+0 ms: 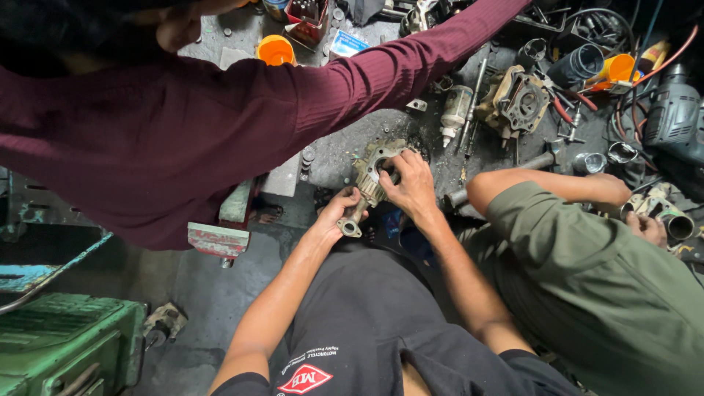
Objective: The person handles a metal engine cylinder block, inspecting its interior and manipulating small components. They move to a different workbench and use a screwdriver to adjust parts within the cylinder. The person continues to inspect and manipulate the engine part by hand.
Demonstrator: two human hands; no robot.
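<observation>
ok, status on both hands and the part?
Left hand grips the stem of the metal housing. Right hand on its round opening, fingers inside. Maroon sleeve reaches across above; green-sleeved arm close right.

- packet (346,43): small, flat, blue and white; lies on the grimy bench at the top, just right of the red box.
- red box (308,20): open carton at the top edge, dark small parts inside.
- shirt logo (304,379): red diamond with white edging, white print lines above it, on the black shirt at the bottom edge.
- no screens or signs.
</observation>
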